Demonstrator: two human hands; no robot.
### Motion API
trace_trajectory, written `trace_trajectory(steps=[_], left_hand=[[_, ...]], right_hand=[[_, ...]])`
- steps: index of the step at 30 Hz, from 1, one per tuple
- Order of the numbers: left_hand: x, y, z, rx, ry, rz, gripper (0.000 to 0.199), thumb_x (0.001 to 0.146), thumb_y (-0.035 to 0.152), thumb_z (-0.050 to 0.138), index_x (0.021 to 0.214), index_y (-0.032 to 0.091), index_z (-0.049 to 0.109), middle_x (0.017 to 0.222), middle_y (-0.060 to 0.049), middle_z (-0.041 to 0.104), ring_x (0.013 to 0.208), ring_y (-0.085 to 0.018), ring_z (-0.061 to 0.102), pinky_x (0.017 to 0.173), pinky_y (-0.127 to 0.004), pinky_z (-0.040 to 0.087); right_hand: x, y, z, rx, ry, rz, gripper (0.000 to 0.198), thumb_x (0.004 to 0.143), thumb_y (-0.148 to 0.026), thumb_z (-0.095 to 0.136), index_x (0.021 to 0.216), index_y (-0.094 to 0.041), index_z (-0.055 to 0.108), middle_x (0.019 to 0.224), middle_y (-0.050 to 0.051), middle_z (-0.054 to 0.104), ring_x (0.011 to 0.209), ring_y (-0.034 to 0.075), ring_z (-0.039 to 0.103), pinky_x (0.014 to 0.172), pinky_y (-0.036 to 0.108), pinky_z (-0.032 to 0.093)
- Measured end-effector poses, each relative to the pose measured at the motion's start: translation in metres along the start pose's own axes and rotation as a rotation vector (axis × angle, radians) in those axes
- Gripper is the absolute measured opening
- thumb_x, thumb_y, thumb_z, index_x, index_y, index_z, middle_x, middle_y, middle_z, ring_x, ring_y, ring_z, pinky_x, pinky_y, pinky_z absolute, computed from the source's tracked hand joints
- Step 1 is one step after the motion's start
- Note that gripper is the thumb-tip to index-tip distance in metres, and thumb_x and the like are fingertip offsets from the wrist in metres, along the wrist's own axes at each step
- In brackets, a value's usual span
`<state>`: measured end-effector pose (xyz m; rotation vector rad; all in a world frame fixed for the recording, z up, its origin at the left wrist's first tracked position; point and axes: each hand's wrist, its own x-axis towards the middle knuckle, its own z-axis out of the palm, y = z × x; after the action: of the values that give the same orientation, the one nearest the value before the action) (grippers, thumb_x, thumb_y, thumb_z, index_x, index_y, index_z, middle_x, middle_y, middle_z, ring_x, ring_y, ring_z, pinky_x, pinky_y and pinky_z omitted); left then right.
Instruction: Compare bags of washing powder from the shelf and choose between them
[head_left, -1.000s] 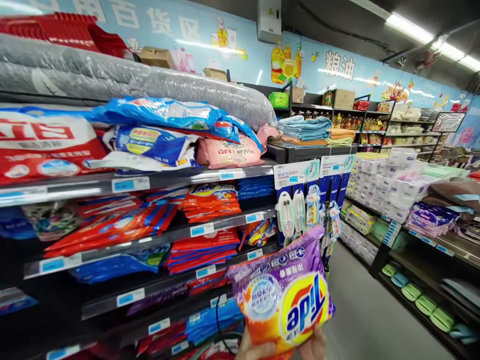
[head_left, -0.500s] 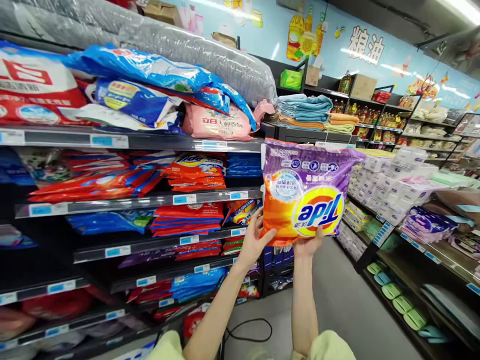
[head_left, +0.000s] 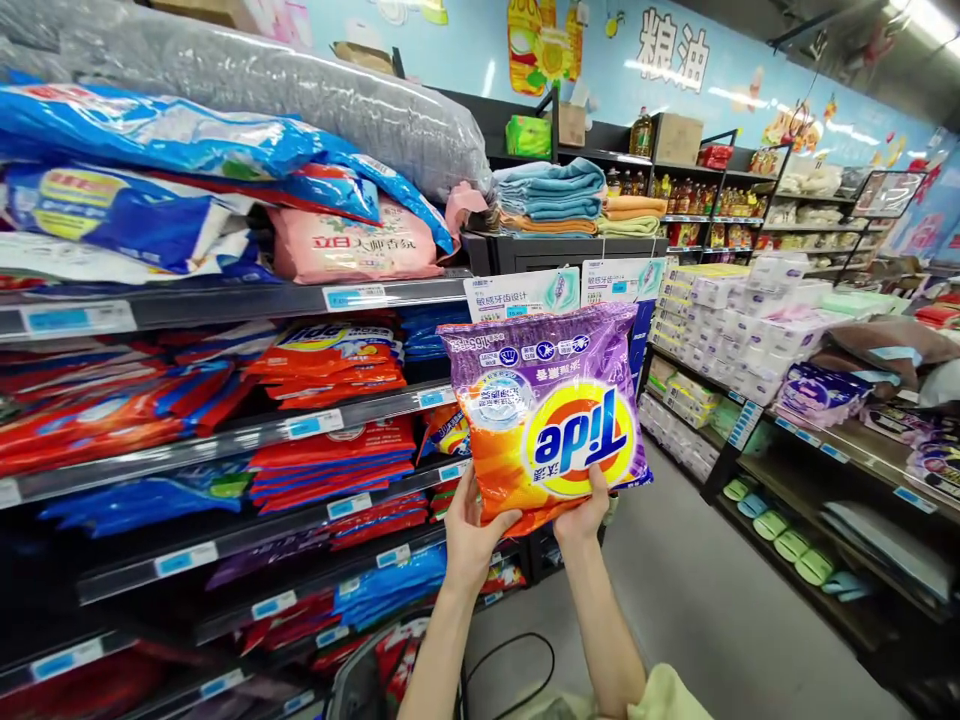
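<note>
A purple and orange bag of Tide laundry detergent [head_left: 517, 440] is held up in front of me, its print upside down. My left hand [head_left: 472, 530] grips its lower left edge, with the thumb on the front. My right hand [head_left: 583, 512] holds the bottom edge right of the middle, thumb pressed on the front near the logo. The fingers behind the bag are hidden. Just behind the bag's top edge, two white toothbrush signs [head_left: 517, 292] show. Red detergent bags [head_left: 330, 355] lie stacked on the shelf to the left.
Shelves of detergent bags line the left, with a pink bag [head_left: 356, 240] on the upper one. Folded towels [head_left: 551, 195] sit beyond. Tissue packs [head_left: 739, 320] and green slippers [head_left: 787, 545] fill the right shelves. A black cable [head_left: 517, 640] lies on the grey floor [head_left: 697, 610].
Both hands have brought the detergent bag lower and to the left in view. The view has swung rightward, and the toothbrush signs behind the bag now show.
</note>
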<state>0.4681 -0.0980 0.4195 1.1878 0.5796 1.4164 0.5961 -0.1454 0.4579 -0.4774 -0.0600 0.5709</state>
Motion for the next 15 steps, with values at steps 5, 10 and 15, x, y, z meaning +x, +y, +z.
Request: trace_trajectory(steps=[5, 10, 15], left_hand=[[-0.006, 0.008, 0.004, 0.022, -0.05, 0.032, 0.107, 0.054, 0.035, 0.104, 0.15, 0.025, 0.059, 0.147, -0.016, 0.066, 0.142, -0.039, 0.057, 0.111, -0.043, 0.056], [-0.013, 0.014, 0.008, -0.05, -0.159, -0.066, 0.086, 0.065, 0.045, 0.098, 0.142, 0.025, 0.065, 0.139, -0.014, 0.07, 0.13, -0.036, 0.067, 0.105, -0.042, 0.059], [-0.017, 0.007, 0.01, -0.2, -0.021, -0.197, 0.069, 0.067, 0.046, 0.094, 0.129, 0.025, 0.072, 0.132, -0.011, 0.074, 0.129, -0.034, 0.067, 0.112, -0.045, 0.053]], right_hand=[[0.0, -0.009, 0.002, 0.007, -0.016, 0.019, 0.056, 0.063, -0.039, 0.079, 0.116, -0.022, 0.074, 0.098, 0.004, 0.083, 0.095, 0.029, 0.079, 0.088, 0.045, 0.065], [0.007, -0.039, -0.001, 0.022, -0.076, 0.041, 0.053, 0.063, -0.032, 0.073, 0.116, -0.023, 0.074, 0.103, 0.002, 0.083, 0.092, 0.029, 0.079, 0.09, 0.046, 0.066], [0.028, -0.07, -0.011, -0.068, -0.241, 0.247, 0.05, 0.062, -0.024, 0.071, 0.111, -0.019, 0.076, 0.099, 0.004, 0.084, 0.104, 0.036, 0.078, 0.097, 0.054, 0.065]])
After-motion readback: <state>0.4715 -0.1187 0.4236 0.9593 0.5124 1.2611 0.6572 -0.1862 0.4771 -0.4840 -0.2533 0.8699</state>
